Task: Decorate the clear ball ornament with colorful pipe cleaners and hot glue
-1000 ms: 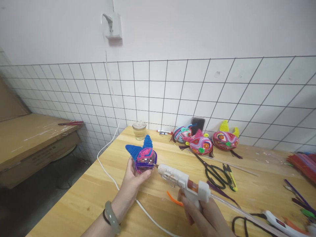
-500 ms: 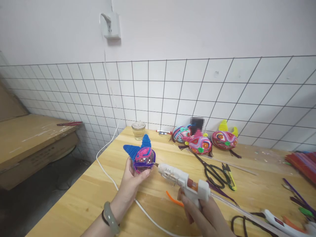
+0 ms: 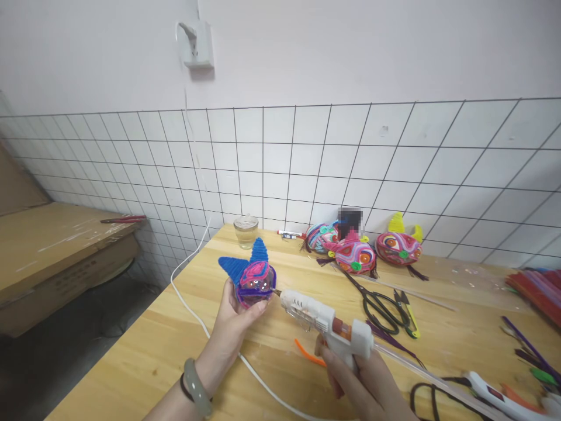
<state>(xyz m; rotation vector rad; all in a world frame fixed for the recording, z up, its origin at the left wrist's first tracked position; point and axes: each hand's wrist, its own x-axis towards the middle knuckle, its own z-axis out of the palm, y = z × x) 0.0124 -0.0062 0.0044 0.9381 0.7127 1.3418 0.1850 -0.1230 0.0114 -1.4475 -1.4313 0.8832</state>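
My left hand (image 3: pixel 236 318) is closed round a small round ornament (image 3: pixel 256 280) with two blue pointed ears or fins, pink and purple fuzzy strips, and a clear, shiny body. Its fingers behind the ornament are hidden. In my right hand (image 3: pixel 350 374) is a white hot glue gun (image 3: pixel 324 318), gripped by the handle. The metal nozzle points left and is at the ornament's right edge; whether it touches I cannot tell. A clear glue stick (image 3: pixel 403 356) runs out of the gun's back. An orange pipe cleaner (image 3: pixel 309 354) lies under the gun.
Finished-looking colourful ornaments (image 3: pixel 354 256) stand against the tiled wall. Black scissors (image 3: pixel 379 307) and yellow snips (image 3: pixel 409 316) lie to the right. A glass (image 3: pixel 246 234) stands at the back. A white cable (image 3: pixel 193 313) crosses the table (image 3: pixel 175 362). Pipe cleaners (image 3: pixel 537 295) are bundled far right.
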